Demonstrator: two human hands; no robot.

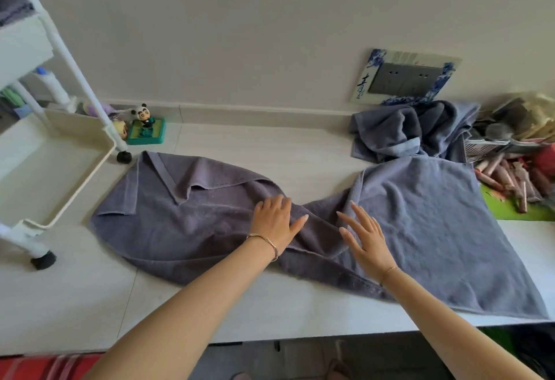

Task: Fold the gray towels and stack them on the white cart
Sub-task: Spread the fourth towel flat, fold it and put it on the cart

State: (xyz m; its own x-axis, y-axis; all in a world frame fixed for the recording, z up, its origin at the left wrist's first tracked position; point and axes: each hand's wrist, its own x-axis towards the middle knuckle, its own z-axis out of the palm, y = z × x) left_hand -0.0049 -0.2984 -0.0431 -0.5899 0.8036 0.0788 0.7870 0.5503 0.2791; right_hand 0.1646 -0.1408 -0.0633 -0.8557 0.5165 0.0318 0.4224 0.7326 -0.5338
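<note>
A long gray towel (186, 223) lies spread across the white floor, twisted and bunched at its middle, with its far left corner folded over. My left hand (274, 220) rests flat on the bunched middle, fingers apart. My right hand (365, 237) lies flat just to the right, fingers spread on the towel's wider right half (435, 229). A second gray towel (414, 130) sits crumpled against the wall at the back right. The white cart (48, 175) stands at the left, with a folded gray towel (13, 10) on its top shelf.
A panda figurine (147, 127) on a green base stands by the cart's rear leg. At the right are a basket of clutter (510, 133) and several pink sticks (510, 181) on a green mat. A wall socket (405, 79) is above the crumpled towel.
</note>
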